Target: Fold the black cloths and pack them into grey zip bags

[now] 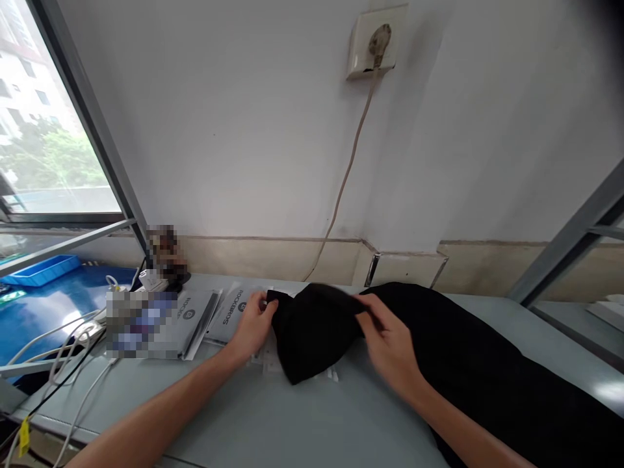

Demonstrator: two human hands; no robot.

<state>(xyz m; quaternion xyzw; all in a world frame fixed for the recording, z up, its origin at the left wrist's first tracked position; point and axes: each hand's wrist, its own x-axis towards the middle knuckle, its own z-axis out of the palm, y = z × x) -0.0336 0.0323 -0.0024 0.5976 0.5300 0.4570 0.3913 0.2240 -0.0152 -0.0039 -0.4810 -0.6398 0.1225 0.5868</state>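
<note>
Between my two hands hangs a piece of black cloth [316,331], its lower corner pointing down over the grey table. The thumb and fingers of my left hand [253,322] pinch its upper left corner. At its upper right edge, my right hand [389,338] also grips the cloth, fingers curled in. A large black fabric item [487,370] spreads across the table to the right, behind and under my right forearm. Whether the two black pieces join is hidden by my right hand. Partly covered by the held cloth are clear plastic packs.
Grey packages marked ROCKBROS [192,318] lie on the table [312,422] at the left, near white cables [73,396]. A blue tray [43,270] sits beyond the metal frame. From a wall socket [377,42], a cord [348,169] runs down behind the table.
</note>
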